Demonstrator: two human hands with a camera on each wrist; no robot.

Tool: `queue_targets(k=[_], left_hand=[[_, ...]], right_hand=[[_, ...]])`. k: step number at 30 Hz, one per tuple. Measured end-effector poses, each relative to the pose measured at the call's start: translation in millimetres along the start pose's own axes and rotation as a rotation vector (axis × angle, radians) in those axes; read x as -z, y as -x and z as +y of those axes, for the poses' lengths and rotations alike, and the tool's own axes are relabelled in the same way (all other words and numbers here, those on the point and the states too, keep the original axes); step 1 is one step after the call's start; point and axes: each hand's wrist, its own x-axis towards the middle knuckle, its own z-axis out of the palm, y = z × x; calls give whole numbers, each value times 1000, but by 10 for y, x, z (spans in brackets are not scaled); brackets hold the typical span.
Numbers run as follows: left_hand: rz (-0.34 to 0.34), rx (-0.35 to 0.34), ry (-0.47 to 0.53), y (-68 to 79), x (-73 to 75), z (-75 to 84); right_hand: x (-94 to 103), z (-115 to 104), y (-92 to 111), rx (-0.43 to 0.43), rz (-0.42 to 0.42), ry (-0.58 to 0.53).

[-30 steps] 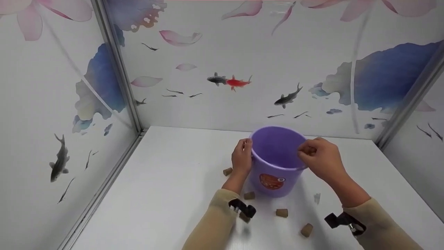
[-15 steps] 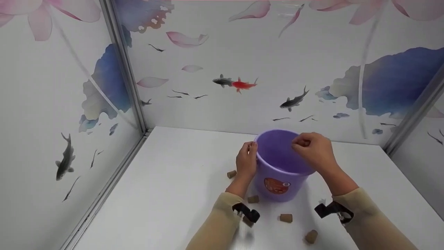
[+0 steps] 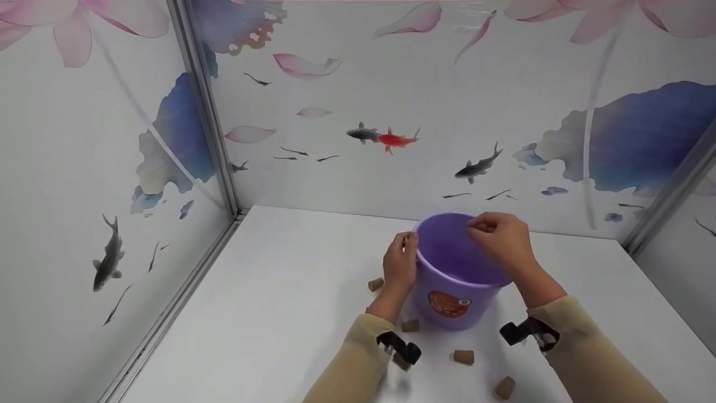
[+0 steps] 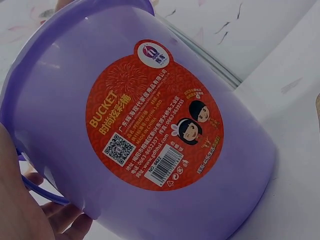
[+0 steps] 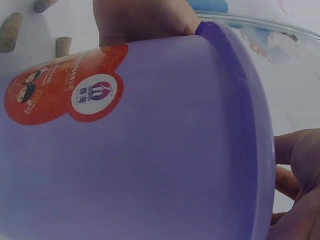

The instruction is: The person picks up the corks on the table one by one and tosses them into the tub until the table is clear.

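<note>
A purple plastic bucket point(image 3: 461, 305) with a red round label point(image 4: 155, 120) stands on the white table, its open top tilted towards the head camera. My left hand point(image 3: 400, 263) grips its left side just below the rim, and the bucket's handle point(image 4: 42, 192) shows beside those fingers in the left wrist view. Over the right part of the opening hangs my right hand point(image 3: 500, 238), its fingers curled and thumb close to the index finger. No thing shows between them. In the right wrist view this hand point(image 5: 302, 175) appears past the bucket's rim.
Several brown corks lie about the bucket: one at the left point(image 3: 376, 284), one in front point(image 3: 464, 357), another nearer the front edge point(image 3: 505, 387). White panels with painted fish point(image 3: 397, 140) enclose the table point(image 3: 268, 313) at the back and sides.
My right hand has moved from the bucket's right rim leftwards and slightly up over the opening. My left hand keeps its grip. The whole head view has shifted a little.
</note>
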Motion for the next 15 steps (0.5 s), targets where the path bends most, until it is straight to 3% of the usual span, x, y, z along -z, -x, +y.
queue_targets(k=[15], left_hand=[[-17, -1, 38, 1, 20, -17]], right_hand=[[-37, 3, 0, -18, 16, 5]])
